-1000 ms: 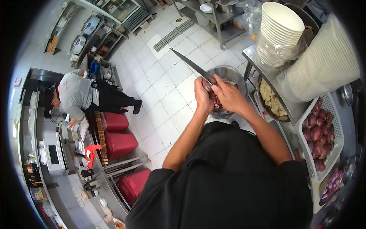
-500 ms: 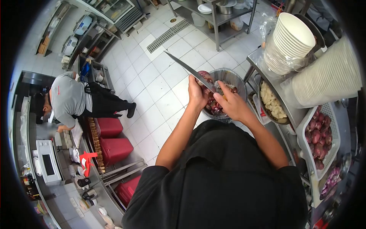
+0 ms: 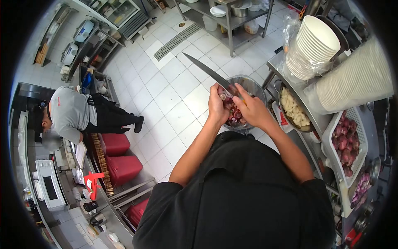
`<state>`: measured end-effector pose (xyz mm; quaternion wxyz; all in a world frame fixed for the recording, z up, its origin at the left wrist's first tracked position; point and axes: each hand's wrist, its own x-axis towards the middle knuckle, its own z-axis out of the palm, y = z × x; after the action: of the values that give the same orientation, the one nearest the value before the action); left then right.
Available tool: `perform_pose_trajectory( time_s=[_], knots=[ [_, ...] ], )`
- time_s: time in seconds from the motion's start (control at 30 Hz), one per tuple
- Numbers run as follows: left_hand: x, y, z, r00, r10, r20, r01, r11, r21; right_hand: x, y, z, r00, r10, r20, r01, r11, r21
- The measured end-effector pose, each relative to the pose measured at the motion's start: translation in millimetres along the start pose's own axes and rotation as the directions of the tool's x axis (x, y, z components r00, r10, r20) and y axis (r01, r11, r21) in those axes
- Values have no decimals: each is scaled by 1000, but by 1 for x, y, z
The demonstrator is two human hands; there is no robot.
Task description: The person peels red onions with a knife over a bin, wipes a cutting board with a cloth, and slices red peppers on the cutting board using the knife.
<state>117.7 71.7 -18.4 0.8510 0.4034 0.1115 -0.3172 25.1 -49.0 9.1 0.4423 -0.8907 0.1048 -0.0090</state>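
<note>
My right hand [image 3: 253, 110] grips a large knife [image 3: 206, 69], its blade pointing up and to the left. The blade lies across a red onion [image 3: 226, 93] that my left hand [image 3: 217, 104] holds, fingers curled round it. Both hands are over a lined bin [image 3: 253, 88] on the floor, with reddish onion scraps [image 3: 236, 118] inside. At the right, a white basket [image 3: 362, 132] holds several red onions [image 3: 345, 143]. Below the basket is a bowl with cut purple onion pieces [image 3: 362, 186].
Stacked white tubs [image 3: 317, 39] and wrapped containers [image 3: 352, 83] stand on the right counter, above a pot of pale pieces [image 3: 293, 108]. A co-worker [image 3: 74, 112] bends over the left counter, near red bins [image 3: 122, 168]. A steel shelf [image 3: 230, 25] stands ahead.
The onion has turned in my left hand and the knife has shifted slightly against it. The view has moved a little. The co-worker's arm has shifted at the counter.
</note>
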Motion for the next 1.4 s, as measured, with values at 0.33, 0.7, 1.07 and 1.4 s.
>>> perform_pose_trajectory(
  time_s=[0.33,0.7,1.07,1.4],
  knots=[
    [17,0,-32,985,39,165,-68,982,177,21,16,-5,983,102,154,-151,924,352],
    [11,10,-40,988,53,142,-73,988,139,49,69,6,900,325,291,-434,733,524],
    [12,11,-37,990,139,-35,-107,879,464,37,38,-1,971,198,133,-232,913,337],
    [12,2,-26,991,109,81,-131,925,356,18,18,-1,998,21,64,-29,992,125]
  ],
)
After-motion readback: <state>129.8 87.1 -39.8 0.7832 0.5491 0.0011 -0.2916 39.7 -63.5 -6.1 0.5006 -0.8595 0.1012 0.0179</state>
